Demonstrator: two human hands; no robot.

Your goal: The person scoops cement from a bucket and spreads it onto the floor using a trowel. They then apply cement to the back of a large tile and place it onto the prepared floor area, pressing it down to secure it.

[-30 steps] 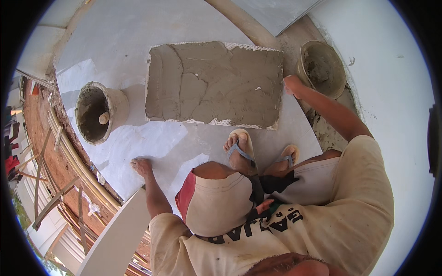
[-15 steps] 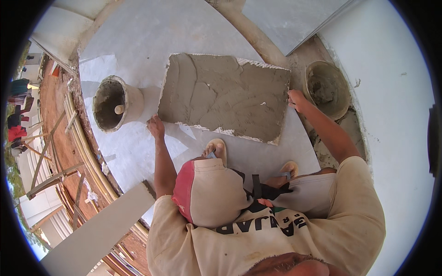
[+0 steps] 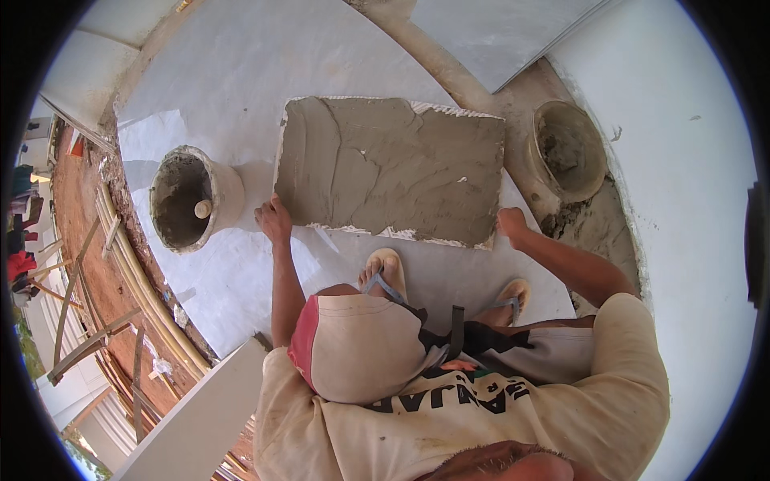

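In front of me lies a large rectangular tile (image 3: 459,110), its ribbed pale edge showing around a thick, uneven layer of wet grey mortar (image 3: 393,172). My left hand (image 3: 273,218) is closed on the tile's near left corner. At the near part of the right edge, my right hand (image 3: 511,226) is closed too, its curled fingertips against the tile's side. How far the fingers reach under the tile is hidden. Both sandalled feet (image 3: 385,272) are just on my side of it.
A mortar-stained bucket (image 3: 228,192) with a pale round handle end inside stands left of the tile. At right, a round basin (image 3: 589,164) holds some mortar beside a white wall (image 3: 682,200). Smooth grey flooring (image 3: 241,64) extends beyond. A pale board (image 3: 200,409) slants at lower left.
My right hand has slid toward me along the tile's right edge. My left hand stays at the near left corner with its fingers shifted slightly. The view has shifted a little.
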